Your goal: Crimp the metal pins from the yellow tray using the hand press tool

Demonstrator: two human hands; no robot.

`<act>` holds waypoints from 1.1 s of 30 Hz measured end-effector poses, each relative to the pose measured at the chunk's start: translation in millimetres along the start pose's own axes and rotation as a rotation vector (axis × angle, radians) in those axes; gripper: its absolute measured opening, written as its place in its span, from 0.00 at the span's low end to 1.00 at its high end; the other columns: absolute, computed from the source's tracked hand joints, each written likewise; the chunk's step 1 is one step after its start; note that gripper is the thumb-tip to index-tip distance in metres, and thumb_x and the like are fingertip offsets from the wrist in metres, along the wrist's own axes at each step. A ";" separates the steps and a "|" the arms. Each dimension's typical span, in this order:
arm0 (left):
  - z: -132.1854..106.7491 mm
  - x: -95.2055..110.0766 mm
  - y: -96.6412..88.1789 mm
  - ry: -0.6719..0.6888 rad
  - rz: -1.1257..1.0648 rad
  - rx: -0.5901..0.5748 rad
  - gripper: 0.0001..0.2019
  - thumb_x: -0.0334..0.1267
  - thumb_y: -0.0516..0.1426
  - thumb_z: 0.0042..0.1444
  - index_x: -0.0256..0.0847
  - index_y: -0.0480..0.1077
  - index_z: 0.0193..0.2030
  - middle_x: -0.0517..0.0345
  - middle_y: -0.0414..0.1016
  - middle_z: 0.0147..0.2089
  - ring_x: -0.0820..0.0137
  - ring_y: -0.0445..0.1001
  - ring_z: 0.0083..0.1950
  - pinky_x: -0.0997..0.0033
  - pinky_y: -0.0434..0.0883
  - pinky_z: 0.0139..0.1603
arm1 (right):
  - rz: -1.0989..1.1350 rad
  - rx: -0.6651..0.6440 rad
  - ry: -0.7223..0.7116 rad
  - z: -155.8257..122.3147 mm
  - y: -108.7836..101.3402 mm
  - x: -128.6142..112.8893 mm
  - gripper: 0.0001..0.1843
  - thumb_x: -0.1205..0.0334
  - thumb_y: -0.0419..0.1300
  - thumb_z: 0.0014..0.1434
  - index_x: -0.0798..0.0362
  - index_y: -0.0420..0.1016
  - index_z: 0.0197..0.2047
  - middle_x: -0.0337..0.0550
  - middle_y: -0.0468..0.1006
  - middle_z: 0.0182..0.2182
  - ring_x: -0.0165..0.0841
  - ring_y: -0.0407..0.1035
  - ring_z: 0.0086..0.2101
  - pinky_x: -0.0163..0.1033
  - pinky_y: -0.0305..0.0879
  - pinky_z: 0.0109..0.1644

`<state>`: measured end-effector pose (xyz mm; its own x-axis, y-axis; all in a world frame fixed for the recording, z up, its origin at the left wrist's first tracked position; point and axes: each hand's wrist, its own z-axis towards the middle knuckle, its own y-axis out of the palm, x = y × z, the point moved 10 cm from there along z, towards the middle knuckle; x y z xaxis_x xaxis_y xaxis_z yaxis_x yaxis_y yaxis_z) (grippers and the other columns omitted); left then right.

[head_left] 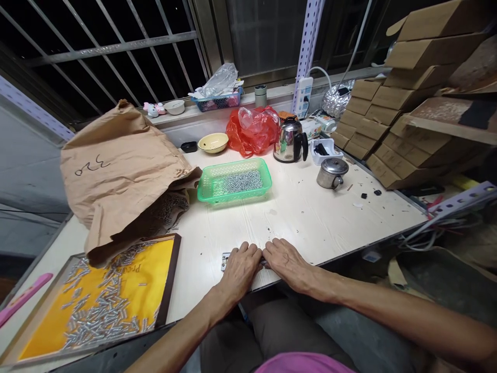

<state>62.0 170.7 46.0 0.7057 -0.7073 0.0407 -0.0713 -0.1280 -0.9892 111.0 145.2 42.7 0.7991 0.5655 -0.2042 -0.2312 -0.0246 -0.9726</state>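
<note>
Left hand (241, 265) and right hand (285, 261) curl by a small metal fixture (224, 261) around 6 o'clock, probably steadying it, can't tell the grip though, green plastic basket (233, 197) handy at 12.

The block (224, 261) and kettle (286, 142) look shiny metal; the basket (233, 197) is smooth plastic. The sack (116, 166) is creased, matt paper.

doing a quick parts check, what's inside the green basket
Many small silvery metal pieces lie in the green basket, mostly toward its middle and right; whatever is beneath them is covered.
</note>
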 end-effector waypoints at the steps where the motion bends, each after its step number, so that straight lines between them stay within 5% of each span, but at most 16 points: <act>1: -0.2 -0.3 1.1 -0.007 -0.005 -0.001 0.04 0.35 0.50 0.60 0.40 0.65 0.39 0.55 0.69 0.40 0.63 0.65 0.43 0.64 0.65 0.38 | 0.009 -0.022 0.021 1.8 5.1 2.6 0.12 0.72 0.49 0.60 0.54 0.64 0.47 0.49 0.67 0.45 0.41 0.59 0.46 0.47 0.52 0.53; 10: -1.2 -3.0 -0.7 -0.073 -0.038 0.042 0.05 0.34 0.50 0.61 0.40 0.67 0.37 0.55 0.70 0.38 0.63 0.67 0.43 0.63 0.68 0.40 | 0.006 -0.068 0.047 15.9 -1.5 3.8 0.07 0.68 0.49 0.63 0.55 0.67 0.36 0.45 0.70 0.35 0.36 0.62 0.37 0.42 0.56 0.42; 15: -29.1 4.6 -4.0 -0.103 -0.141 0.269 0.15 0.33 0.52 0.59 0.37 0.63 0.53 0.45 0.66 0.57 0.58 0.63 0.60 0.54 0.67 0.55 | 0.071 0.002 0.038 8.5 -21.2 13.7 0.20 0.50 0.58 0.58 0.56 0.69 0.46 0.48 0.70 0.39 0.39 0.62 0.41 0.43 0.58 0.45; 20: -55.4 29.7 4.9 -0.104 -0.235 0.423 0.16 0.31 0.47 0.62 0.41 0.63 0.56 0.47 0.63 0.62 0.59 0.59 0.64 0.51 0.67 0.58 | 0.066 -0.015 0.056 20.2 -18.6 29.9 0.10 0.60 0.52 0.63 0.53 0.73 0.41 0.45 0.71 0.36 0.35 0.64 0.39 0.39 0.57 0.42; 27: -53.1 40.8 7.2 -0.133 -0.345 0.405 0.16 0.34 0.51 0.60 0.39 0.65 0.55 0.48 0.70 0.56 0.57 0.65 0.60 0.45 0.63 0.61 | -0.106 -0.034 0.121 73.2 -33.9 45.7 0.09 0.61 0.55 0.61 0.54 0.74 0.35 0.47 0.73 0.36 0.39 0.62 0.41 0.44 0.52 0.44; 29: -54.5 41.6 3.4 -0.126 -0.364 0.403 0.17 0.34 0.51 0.60 0.38 0.64 0.56 0.47 0.69 0.57 0.56 0.63 0.61 0.45 0.62 0.61 | -0.099 -0.042 0.065 83.9 -36.6 25.1 0.07 0.62 0.56 0.60 0.54 0.75 0.38 0.48 0.73 0.38 0.39 0.61 0.42 0.44 0.52 0.44; 33: -74.9 50.9 -8.5 -0.069 -0.451 0.434 0.18 0.34 0.51 0.59 0.41 0.63 0.57 0.47 0.68 0.57 0.60 0.64 0.60 0.54 0.66 0.59 | 0.026 -0.098 -0.348 82.5 -23.2 -65.1 0.06 0.62 0.56 0.59 0.49 0.74 0.39 0.43 0.71 0.38 0.37 0.59 0.42 0.41 0.53 0.41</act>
<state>45.7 83.7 67.0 0.6445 -0.6012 0.4724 0.5261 -0.0995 -0.8446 18.6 177.0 87.7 0.5530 0.8100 -0.1952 -0.1814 -0.1116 -0.9771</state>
